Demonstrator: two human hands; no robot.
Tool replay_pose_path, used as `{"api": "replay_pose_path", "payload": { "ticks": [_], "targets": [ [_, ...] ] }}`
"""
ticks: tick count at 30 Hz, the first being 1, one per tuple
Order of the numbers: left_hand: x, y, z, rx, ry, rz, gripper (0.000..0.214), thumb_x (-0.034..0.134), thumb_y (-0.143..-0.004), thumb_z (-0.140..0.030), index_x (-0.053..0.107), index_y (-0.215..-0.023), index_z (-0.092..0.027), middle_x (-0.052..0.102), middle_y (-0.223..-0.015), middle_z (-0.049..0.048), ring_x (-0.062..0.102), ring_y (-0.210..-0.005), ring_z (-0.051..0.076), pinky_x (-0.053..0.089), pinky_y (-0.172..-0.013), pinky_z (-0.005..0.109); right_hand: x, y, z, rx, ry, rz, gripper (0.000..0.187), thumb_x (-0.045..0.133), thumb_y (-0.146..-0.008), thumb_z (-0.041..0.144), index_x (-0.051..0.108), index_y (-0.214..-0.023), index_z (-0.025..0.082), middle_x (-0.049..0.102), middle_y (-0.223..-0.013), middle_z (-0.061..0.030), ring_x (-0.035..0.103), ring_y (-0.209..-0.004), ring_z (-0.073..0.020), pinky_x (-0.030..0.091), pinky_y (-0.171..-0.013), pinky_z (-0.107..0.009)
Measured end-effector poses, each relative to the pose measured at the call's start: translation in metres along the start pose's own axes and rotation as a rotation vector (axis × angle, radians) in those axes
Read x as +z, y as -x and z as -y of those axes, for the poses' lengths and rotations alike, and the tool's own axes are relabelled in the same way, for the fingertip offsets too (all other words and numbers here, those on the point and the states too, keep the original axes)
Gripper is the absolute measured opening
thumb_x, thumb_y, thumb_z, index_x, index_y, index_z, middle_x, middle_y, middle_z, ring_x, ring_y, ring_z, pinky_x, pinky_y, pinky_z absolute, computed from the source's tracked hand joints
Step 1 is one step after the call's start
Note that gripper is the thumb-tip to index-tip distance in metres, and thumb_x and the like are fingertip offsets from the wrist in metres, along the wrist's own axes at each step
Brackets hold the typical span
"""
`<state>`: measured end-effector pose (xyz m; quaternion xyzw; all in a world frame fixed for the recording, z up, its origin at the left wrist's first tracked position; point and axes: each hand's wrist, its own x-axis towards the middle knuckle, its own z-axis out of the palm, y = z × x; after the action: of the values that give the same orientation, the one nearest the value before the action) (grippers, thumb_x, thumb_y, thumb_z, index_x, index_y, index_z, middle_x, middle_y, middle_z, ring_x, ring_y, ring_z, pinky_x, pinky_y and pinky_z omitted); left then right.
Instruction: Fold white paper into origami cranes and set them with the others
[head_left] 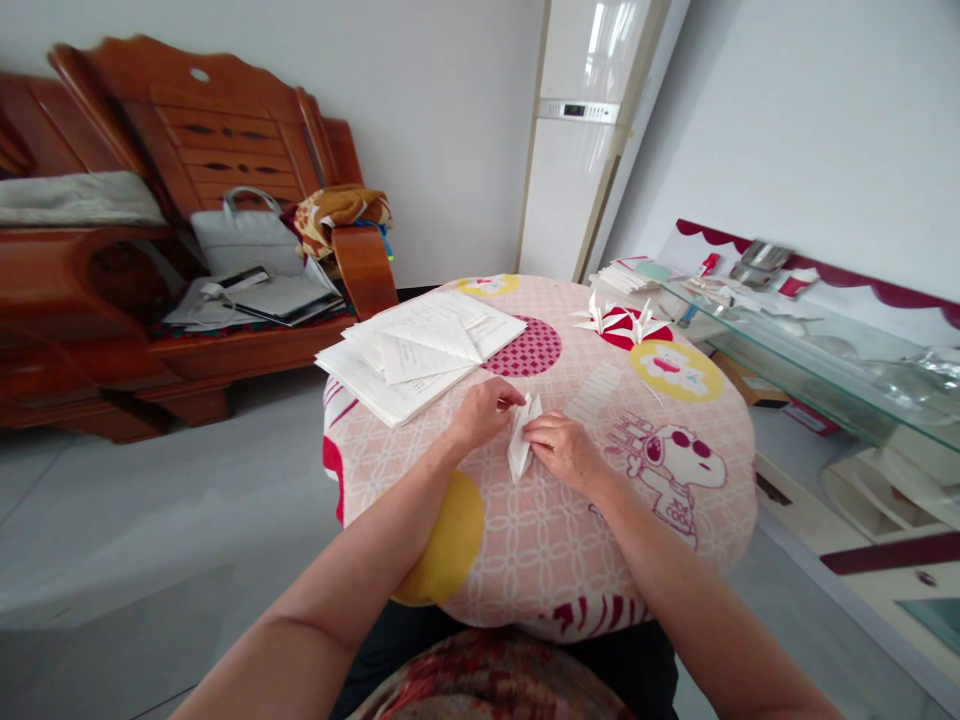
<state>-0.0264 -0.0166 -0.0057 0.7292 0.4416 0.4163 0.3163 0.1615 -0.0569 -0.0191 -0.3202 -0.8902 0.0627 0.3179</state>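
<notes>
A narrow piece of folded white paper (519, 450) lies at the middle of the round table, its two points toward the far side. My right hand (561, 445) grips its right side with closed fingers. My left hand (487, 412) is at the upper left of the paper, fingers bent together near one point; whether they pinch it is too small to tell. Two folded paper cranes (621, 318) stand at the table's far right. To the left lies a stack of printed paper sheets (405, 405), with a creased sheet on top.
A patterned cloth (555, 560) covers the round table. On the right stands a glass-topped cabinet (825, 375) with papers and small items on it. At the left is a wooden chair (232, 110) holding a bag and papers. A tall white unit (566, 190) stands behind.
</notes>
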Motion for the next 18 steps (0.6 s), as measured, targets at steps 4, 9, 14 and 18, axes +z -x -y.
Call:
{"api": "replay_pose_path", "payload": {
  "ticks": [4, 9, 14, 18],
  "targets": [
    [-0.01, 0.008, 0.001, 0.196, -0.022, 0.251, 0.034, 0.052, -0.062, -0.001, 0.077, -0.076, -0.021, 0.074, -0.09, 0.0054, 0.066, -0.083, 0.018, 0.049, -0.078, 0.025, -0.002, 0.003, 0.003, 0.004, 0.125, 0.077, 0.022, 0.055, -0.089, 0.006, 0.069, -0.076, 0.017, 0.069, -0.083, -0.0076, 0.06, -0.084, -0.0203, 0.05, -0.079, -0.033],
    [-0.013, 0.02, 0.002, 0.288, -0.138, 0.289, 0.031, 0.054, -0.071, -0.003, 0.077, -0.081, -0.021, 0.073, -0.1, 0.007, 0.068, -0.086, 0.018, 0.05, -0.081, 0.027, -0.002, 0.006, 0.007, -0.013, 0.284, 0.184, 0.021, 0.053, -0.091, 0.009, 0.069, -0.078, 0.014, 0.067, -0.08, -0.009, 0.06, -0.083, -0.0209, 0.048, -0.074, -0.03],
    [-0.015, 0.023, 0.004, 0.316, -0.175, 0.349, 0.026, 0.058, -0.075, -0.008, 0.074, -0.092, -0.02, 0.072, -0.104, 0.0066, 0.068, -0.093, 0.019, 0.051, -0.085, 0.029, -0.001, 0.004, 0.008, 0.055, 0.262, 0.124, 0.019, 0.056, -0.086, 0.005, 0.069, -0.074, 0.015, 0.07, -0.078, -0.0084, 0.062, -0.078, -0.02, 0.046, -0.073, -0.029],
    [-0.02, 0.021, 0.003, 0.339, -0.17, 0.405, 0.032, 0.057, -0.075, -0.007, 0.072, -0.1, -0.018, 0.071, -0.11, 0.0064, 0.066, -0.1, 0.02, 0.051, -0.088, 0.03, 0.0, 0.0, 0.005, 0.206, 0.094, 0.013, 0.021, 0.058, -0.083, 0.003, 0.07, -0.071, 0.016, 0.072, -0.077, -0.0059, 0.064, -0.074, -0.017, 0.046, -0.072, -0.026]
  ]
}}
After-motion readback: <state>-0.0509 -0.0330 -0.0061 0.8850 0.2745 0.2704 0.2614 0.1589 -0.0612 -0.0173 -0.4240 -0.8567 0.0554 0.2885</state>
